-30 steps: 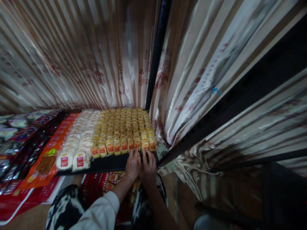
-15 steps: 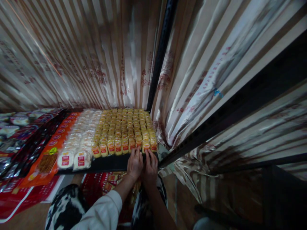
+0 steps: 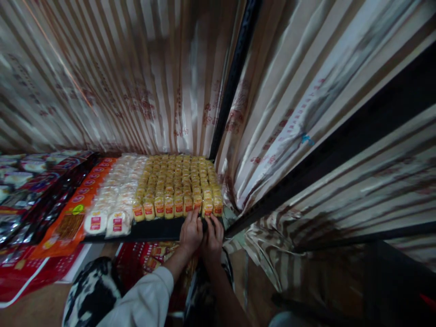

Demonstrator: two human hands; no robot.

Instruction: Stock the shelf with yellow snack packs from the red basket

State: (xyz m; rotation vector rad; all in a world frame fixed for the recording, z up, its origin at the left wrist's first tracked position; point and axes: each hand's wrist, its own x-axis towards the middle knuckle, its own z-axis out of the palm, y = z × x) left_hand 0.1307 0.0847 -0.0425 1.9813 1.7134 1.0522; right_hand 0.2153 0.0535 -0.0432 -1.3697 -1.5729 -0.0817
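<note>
Small yellow wrapped cakes (image 3: 179, 186) with red labels stand in tight rows at the right end of a black shelf (image 3: 150, 230). Against the front of this block is my left hand (image 3: 191, 231), its outstretched fingertips touching the lower part of a front packet. Close beside it, my right hand (image 3: 213, 237) has its fingers extended at the front packets near the right corner. Neither hand has lifted a packet. The undersides of my fingers are hidden.
Left of the cakes lie white round packets (image 3: 118, 222), orange snack bags (image 3: 70, 222) and dark shiny bags (image 3: 42, 204). A red box (image 3: 134, 261) holding packets sits below the shelf. Striped curtains (image 3: 163, 81) hang behind, and a black metal post (image 3: 235, 81) rises at the corner.
The view has shifted slightly. My hands stay at the front row, with the fingers of my right hand moved very little. The cakes look the same.
</note>
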